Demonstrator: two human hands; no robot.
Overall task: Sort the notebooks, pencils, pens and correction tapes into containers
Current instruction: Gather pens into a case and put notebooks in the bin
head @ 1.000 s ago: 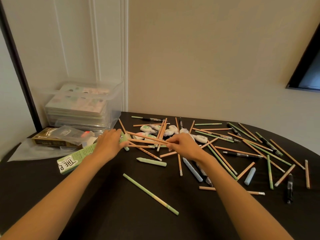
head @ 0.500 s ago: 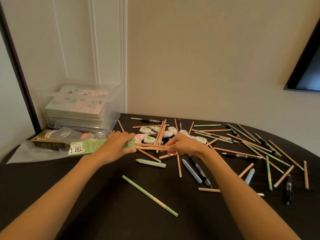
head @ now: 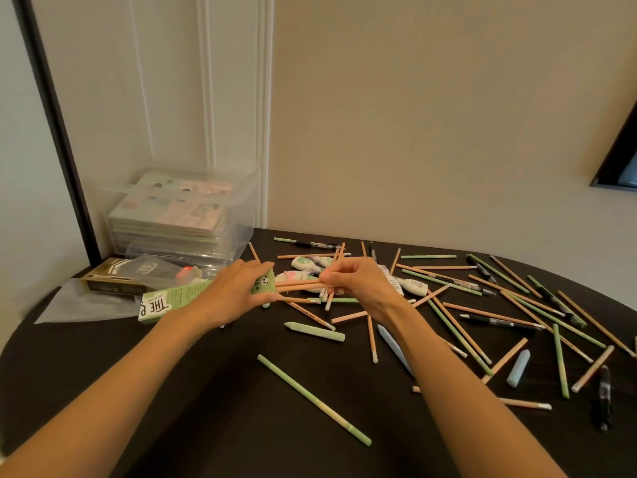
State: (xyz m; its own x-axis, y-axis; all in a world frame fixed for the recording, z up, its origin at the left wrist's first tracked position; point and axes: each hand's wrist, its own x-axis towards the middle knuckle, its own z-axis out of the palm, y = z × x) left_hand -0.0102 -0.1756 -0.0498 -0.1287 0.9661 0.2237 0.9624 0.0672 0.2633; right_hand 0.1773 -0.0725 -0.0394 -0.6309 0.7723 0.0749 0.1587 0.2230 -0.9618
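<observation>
Dark table (head: pixel 206 391): left hand (head: pixel 238 291) grips "THE" box (head: pixel 172 300), right hand (head: pixel 362 288) pencils (head: pixel 300 286).

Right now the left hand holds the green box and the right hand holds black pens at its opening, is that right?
Not quite. In the head view the left hand holds the green box, but the right hand grips wooden pencils, not black pens, at its opening.
</observation>
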